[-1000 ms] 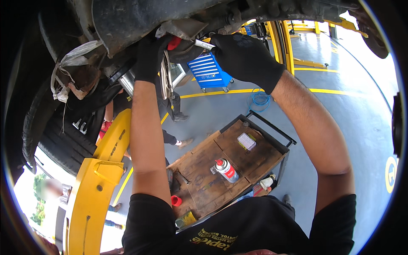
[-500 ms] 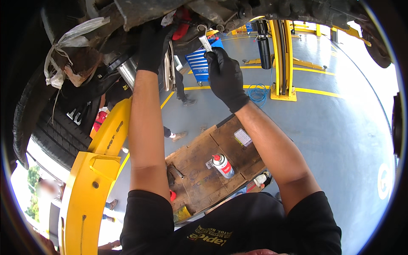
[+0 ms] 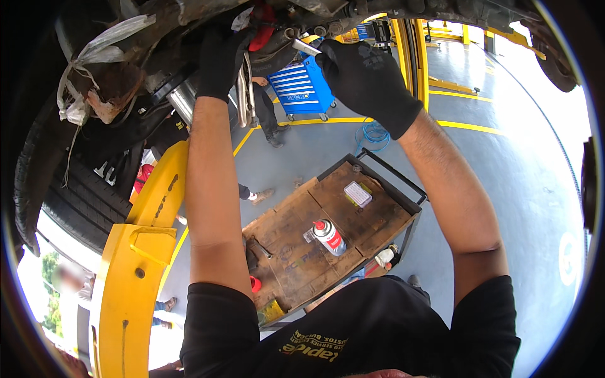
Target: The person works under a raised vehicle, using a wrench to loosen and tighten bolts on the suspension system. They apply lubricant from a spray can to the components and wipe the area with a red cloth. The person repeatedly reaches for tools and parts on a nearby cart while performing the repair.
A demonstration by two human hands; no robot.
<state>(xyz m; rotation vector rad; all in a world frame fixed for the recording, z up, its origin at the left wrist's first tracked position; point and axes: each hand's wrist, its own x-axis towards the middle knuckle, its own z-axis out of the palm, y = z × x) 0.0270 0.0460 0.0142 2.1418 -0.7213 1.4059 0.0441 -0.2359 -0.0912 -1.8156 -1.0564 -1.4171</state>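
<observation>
Overhead is the dark, dirty underside of a vehicle (image 3: 183, 14). My right hand (image 3: 368, 82), in a black glove, is closed around a metal wrench (image 3: 306, 47). The wrench slants up to the left, its far end beside a bolt-like round part (image 3: 291, 34). My left hand (image 3: 217, 66), also gloved in black, reaches up into the shadowed parts; its fingers are hidden there. Right beside it hang long metal handles (image 3: 243, 94), like those of locking pliers; whether the hand grips them is unclear. A red piece (image 3: 261, 28) shows just above them.
Below me stands a cart (image 3: 296, 230) bearing a spray can (image 3: 329, 237), a small clear case (image 3: 358, 194) and a loose wrench (image 3: 261, 248). A yellow lift arm (image 3: 135, 271) rises at left by a tire (image 3: 82, 208). Beyond are a blue tool cabinet (image 3: 302, 88), a coiled hose (image 3: 373, 135) and other people's legs.
My right hand has swung right and slightly up, turning the wrench from near upright to a flatter slant. My left hand stays about where it was. The view has shifted slightly.
</observation>
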